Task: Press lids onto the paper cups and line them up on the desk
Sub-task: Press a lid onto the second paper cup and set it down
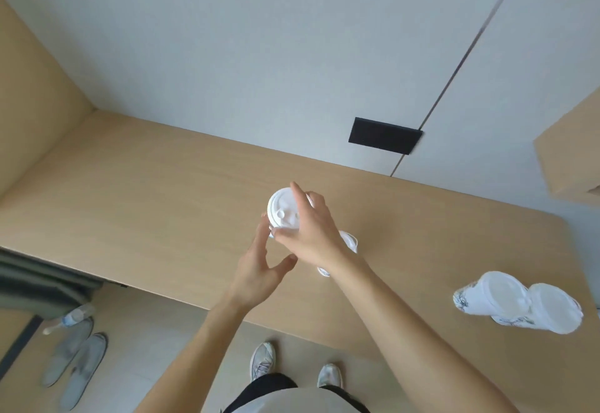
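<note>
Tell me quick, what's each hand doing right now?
Left hand: open, fingers straight, holding nothing, beside the lid.
Right hand: thumb and fingers hold the lid from above.

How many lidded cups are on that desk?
3. The middle cup, gripped by the right hand; two cups side by side at the desk's right end. White bits behind that wrist may hide another.

wall [227,39]: pale grey, dark seam [467,52] running down right of centre | black plate [384,135]: rectangular, flat on wall, touching seam's lower end | wooden side panel [35,81]: far left | wooden box [571,153]: right edge, cut off | floor [146,331]: pale | grey slippers [76,367]: pair, side by side | plastic bottle [69,318]: lying just beside slippers, near dark grey furniture [35,279]
</note>
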Available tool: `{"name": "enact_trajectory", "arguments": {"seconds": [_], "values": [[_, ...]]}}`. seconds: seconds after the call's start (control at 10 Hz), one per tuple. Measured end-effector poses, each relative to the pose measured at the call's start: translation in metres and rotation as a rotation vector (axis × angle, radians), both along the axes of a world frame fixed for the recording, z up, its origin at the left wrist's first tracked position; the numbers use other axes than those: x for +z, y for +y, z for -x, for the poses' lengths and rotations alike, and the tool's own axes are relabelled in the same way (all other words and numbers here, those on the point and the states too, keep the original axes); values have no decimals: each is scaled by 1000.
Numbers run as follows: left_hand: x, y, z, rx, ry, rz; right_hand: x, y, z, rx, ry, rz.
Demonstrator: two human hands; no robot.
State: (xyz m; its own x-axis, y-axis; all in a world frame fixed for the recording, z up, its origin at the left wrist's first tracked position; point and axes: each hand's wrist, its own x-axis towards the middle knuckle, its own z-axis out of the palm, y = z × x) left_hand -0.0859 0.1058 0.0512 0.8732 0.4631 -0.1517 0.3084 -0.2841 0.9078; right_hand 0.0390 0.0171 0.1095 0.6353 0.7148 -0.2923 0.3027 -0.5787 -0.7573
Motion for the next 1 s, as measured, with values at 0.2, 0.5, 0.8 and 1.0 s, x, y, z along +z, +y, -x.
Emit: {"name": "enact_trajectory", "arguments": {"seconds": [0.2, 0.5, 0.8, 1.0], "values": [[-37, 33, 7, -112, 147, 46, -29, 40, 4, -9, 39, 174], [-63, 45, 18, -178, 274, 42, -62, 43, 17, -52, 77, 273], [-64, 57, 21, -222, 312, 0, -72, 39, 24, -38, -44, 367], [-46, 63, 25, -264, 333, -110, -73, 38, 28, 1, -107, 407]]}}
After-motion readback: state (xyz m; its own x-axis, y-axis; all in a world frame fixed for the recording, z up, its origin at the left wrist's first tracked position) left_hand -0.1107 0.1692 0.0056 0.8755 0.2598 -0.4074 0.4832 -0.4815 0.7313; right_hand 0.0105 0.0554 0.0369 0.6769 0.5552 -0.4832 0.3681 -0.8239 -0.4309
